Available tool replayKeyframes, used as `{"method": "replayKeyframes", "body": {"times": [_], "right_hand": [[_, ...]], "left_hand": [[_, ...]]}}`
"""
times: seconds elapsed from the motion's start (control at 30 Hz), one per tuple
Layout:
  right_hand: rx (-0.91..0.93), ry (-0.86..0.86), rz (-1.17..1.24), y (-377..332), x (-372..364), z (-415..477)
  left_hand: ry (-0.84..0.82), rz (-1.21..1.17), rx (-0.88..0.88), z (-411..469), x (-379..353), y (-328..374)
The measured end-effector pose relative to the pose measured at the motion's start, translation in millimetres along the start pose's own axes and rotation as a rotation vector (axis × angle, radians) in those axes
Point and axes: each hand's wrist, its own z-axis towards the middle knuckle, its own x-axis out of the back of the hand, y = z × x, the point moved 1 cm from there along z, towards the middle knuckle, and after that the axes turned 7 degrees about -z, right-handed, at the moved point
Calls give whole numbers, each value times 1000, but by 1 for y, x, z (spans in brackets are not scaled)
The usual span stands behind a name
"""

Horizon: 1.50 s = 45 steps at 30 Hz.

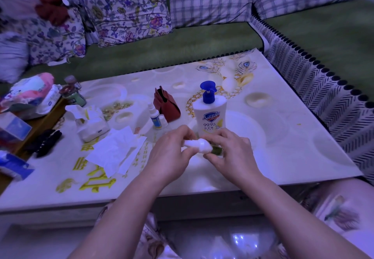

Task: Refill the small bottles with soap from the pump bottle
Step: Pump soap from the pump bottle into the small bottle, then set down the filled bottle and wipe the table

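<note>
Two hands are seen over the table [283, 137], and one small green bottle [217, 150] is held on its side between them. Its translucent green body is wrapped by the curled fingers of the right hand [232, 151]. Its white pump top [202, 146], a rounded plastic dome with a narrow spout, is pinched between the thumb and fingertips of the left hand [174, 153]. Whether the top is screwed tight cannot be told. Just beyond the right fingertips one pump bottle [209, 117] is stood upright, with a broad white plastic body, a printed label and a blue pump head. Beyond the left fingertips two more small containers are set close together: one slim spray bottle [154, 117] with a white cap and blue label, and one shorter white container [163, 118] just beside it. Behind these, one reddish-brown pouch [166, 105] of angular, leather-like form is stood. On the outer side of the left fingers, loose tissue sheets [115, 151], thin and creased, are spread flat. Farther out lies one soft tissue pack [91, 125] with a sheet pulled up from its slot. The tabletop is glossy and pale, printed with gold motifs.
</note>
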Motion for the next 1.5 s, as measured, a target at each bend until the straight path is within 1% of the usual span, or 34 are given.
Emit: {"method": "replayKeyframes", "body": {"times": [0.07,0.17,0.2,0.43,0.57,0.67,0.77,0.9,0.97,1.03,1.2,1.37,1.5], "right_hand": [[3,3,-3,0,1,1],[5,21,-6,0,1,1],[8,26,-8,0,1,1],[11,30,2,3,1,1],[-3,7,-16,5,-2,1],[-19,16,-16,10,-4,1],[-118,51,70,19,-3,2],[-381,156,274,49,3,11],[-492,159,333,68,5,17],[-558,150,356,86,7,24],[-592,166,381,114,9,46],[-597,197,423,127,9,70],[-590,235,413,134,10,84]], "left_hand": [[-5,-30,5,0,1,1],[22,8,100,3,0,1],[26,19,106,4,0,1],[26,5,-6,1,2,2],[35,84,-74,1,-1,4],[30,102,-77,3,-5,7],[-14,55,-53,6,-11,6],[1,61,-12,13,-18,4],[15,74,6,18,-22,2],[26,79,25,23,-25,-1],[38,94,64,41,-29,-5],[45,125,103,60,-35,-9],[48,161,114,69,-39,-12]]}}
